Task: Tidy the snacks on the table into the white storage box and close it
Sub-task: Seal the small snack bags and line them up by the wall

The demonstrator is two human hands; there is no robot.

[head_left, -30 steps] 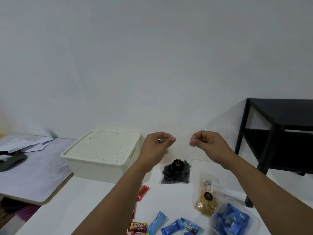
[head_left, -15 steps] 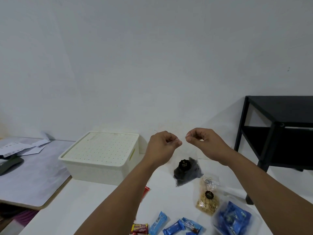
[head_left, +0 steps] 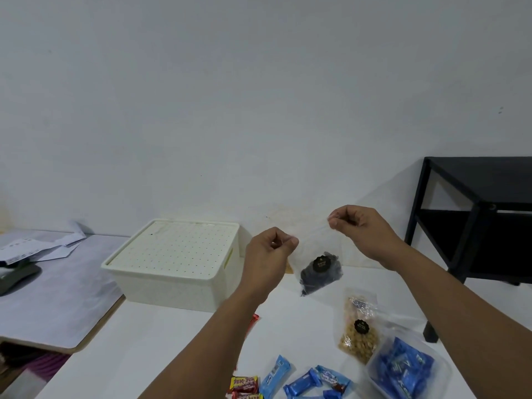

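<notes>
A clear bag of dark snacks (head_left: 321, 272) with a black round label hangs tilted above the white table (head_left: 161, 341). My left hand (head_left: 270, 251) pinches its top left corner and my right hand (head_left: 357, 228) pinches its top right corner. The white storage box (head_left: 172, 280) stands to the left with its perforated lid on. On the table lie a clear bag of nuts (head_left: 358, 332), a clear bag of blue snack packs (head_left: 403, 370), several loose blue bars (head_left: 302, 383), and red and yellow wrapped sweets (head_left: 244, 384). A red wrapper (head_left: 253, 321) is partly hidden by my left forearm.
A second, lower desk (head_left: 51, 300) with a grey cover adjoins on the left, holding papers (head_left: 37, 246) and a dark object (head_left: 17, 275). A black shelf unit (head_left: 483, 214) stands at the right. A white wall rises close behind the table.
My hands came together, then moved apart again along the top of the bag. The right hand now sits higher, so the dark bag hangs tilted and has shifted right.
</notes>
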